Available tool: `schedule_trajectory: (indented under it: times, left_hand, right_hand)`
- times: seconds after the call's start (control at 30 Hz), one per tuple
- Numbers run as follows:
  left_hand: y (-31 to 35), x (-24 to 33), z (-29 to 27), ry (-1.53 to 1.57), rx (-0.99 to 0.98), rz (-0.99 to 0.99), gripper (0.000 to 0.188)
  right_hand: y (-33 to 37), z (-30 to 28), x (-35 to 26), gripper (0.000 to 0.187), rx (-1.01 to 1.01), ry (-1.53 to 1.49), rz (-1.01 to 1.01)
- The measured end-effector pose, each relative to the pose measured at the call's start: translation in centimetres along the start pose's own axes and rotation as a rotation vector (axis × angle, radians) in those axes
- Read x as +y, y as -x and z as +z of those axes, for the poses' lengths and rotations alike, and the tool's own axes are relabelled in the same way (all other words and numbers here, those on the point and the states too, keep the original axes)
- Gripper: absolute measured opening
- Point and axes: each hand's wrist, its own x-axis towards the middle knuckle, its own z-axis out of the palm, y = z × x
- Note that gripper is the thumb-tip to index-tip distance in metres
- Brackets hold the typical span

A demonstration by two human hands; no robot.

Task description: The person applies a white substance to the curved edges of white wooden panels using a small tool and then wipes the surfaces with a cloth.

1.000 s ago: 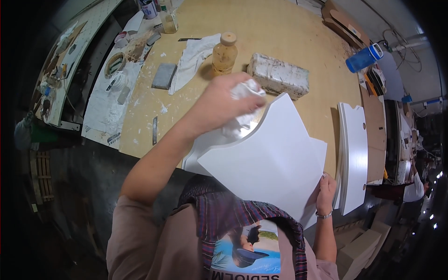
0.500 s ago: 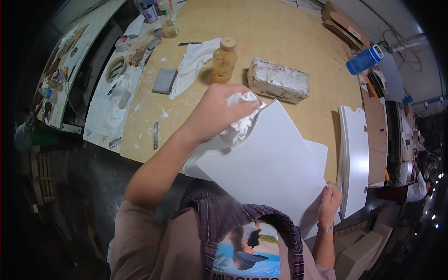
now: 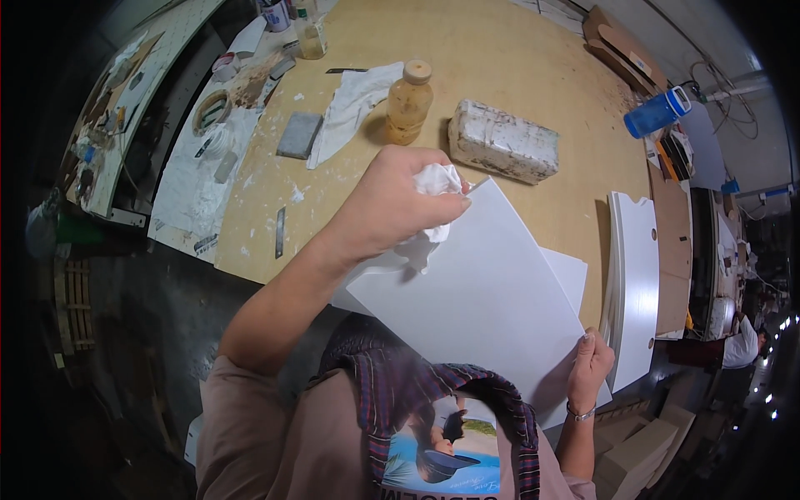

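My left hand [image 3: 398,200] is closed round a crumpled white cloth [image 3: 437,179] and presses it at the upper left edge of a white panel [image 3: 475,283]. Part of the cloth hangs below my fingers against the panel. With thumb and fingers, my right hand [image 3: 592,360] grips the panel's lower right corner. The panel is held at a tilt in front of me, above other white panels [image 3: 565,272] that lie on the table and are mostly hidden by it.
Beyond my left hand stand a yellowish bottle [image 3: 409,104] and a paint-smeared wrapped block [image 3: 504,142]. A grey sanding block [image 3: 299,135] and white cloth [image 3: 354,104] lie to the left. White boards [image 3: 633,283] stand on the right, near a blue water bottle [image 3: 657,112].
My left hand with the cloth has shifted slightly right along the panel's upper edge. The right hand keeps its grip. The whole view has moved a little.
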Motion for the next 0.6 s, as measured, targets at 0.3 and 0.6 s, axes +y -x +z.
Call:
schedule_trajectory:
  times: [0.3,0.6]
  left_hand:
    - [0.3,0.6,-0.2,-0.05,-0.002,-0.025,0.019]
    - [-0.1,0.5,-0.1,-0.119,0.013,0.022,0.016]
  right_hand:
    - [-0.4,0.3,0.8,0.044,-0.009,0.027,-0.026]
    - [-1.1,0.6,0.9,0.043,-0.022,0.029,-0.034]
